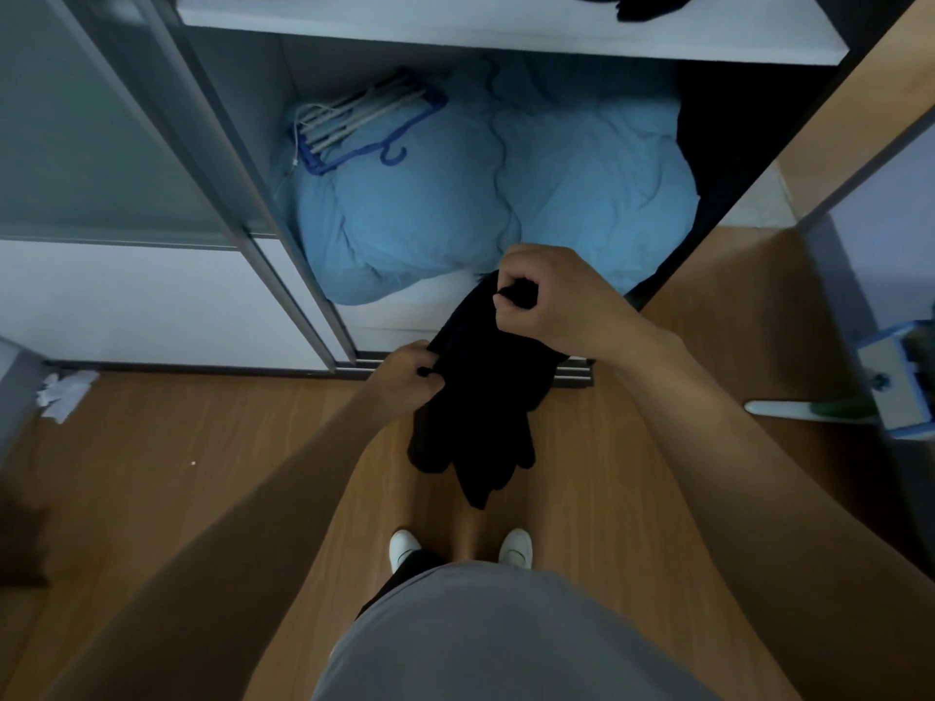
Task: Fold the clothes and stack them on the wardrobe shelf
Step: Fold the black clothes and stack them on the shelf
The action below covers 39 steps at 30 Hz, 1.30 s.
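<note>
Two-handed, holds black garment (475, 407) dangling above floor (202, 447) before wardrobe (506, 40); pinches its 9 o'clock edge with left hand (405, 379), clenches its 1 o'clock top with right hand (551, 301).

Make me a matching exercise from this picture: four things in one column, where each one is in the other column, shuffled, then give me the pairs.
1. black garment
2. blue hanger
3. light blue duvet
4. white shoes

A. on the wooden floor
B. lying on the duvet
C. gripped by the left hand and the right hand
D. tucked under the white shelf

Pairs: 1-C, 2-B, 3-D, 4-A
</note>
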Available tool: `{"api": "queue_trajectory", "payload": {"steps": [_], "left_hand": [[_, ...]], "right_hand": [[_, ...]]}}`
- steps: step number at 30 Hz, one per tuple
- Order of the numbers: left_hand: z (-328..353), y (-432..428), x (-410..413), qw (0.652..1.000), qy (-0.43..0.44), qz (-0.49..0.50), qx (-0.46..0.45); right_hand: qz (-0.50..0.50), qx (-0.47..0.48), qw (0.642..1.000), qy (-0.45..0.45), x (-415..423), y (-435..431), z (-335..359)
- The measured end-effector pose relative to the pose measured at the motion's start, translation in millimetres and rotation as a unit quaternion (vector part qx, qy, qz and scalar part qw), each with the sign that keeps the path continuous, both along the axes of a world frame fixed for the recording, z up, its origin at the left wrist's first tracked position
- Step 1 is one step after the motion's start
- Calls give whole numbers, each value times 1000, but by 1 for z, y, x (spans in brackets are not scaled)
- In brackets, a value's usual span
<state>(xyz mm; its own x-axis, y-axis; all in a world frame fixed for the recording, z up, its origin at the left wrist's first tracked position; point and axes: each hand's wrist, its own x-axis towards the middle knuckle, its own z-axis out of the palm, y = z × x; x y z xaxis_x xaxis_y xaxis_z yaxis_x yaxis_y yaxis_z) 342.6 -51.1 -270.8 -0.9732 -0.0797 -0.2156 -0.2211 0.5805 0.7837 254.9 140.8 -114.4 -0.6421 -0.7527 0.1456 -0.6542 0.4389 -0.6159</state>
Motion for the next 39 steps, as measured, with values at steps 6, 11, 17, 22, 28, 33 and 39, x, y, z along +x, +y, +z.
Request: {"api": "queue_trajectory", "payload": {"steps": [6, 11, 17, 22, 28, 33, 39], "left_hand": [[10, -3, 8, 996, -10, 9, 87], [27, 16, 6, 988, 36, -121, 92], [24, 11, 15, 979, 77, -186, -14], [10, -6, 24, 986, -16, -151, -72], [5, -13, 25, 983, -56, -152, -87], [-13, -8, 30, 978, -107, -161, -80], [-26, -26, 36, 984, -149, -94, -36]], "right_hand": [[-28, -6, 999, -25, -2, 6, -3], [-61, -60, 996, -30, -2, -4, 0], [-56, -97, 994, -21, -2, -10, 3], [-53, -98, 994, -13, -2, -5, 1], [-95, -109, 989, -11, -7, 1, -1], [-140, -144, 979, -20, -12, 2, -1], [-122, -102, 987, -19, -16, 11, -10]]}}
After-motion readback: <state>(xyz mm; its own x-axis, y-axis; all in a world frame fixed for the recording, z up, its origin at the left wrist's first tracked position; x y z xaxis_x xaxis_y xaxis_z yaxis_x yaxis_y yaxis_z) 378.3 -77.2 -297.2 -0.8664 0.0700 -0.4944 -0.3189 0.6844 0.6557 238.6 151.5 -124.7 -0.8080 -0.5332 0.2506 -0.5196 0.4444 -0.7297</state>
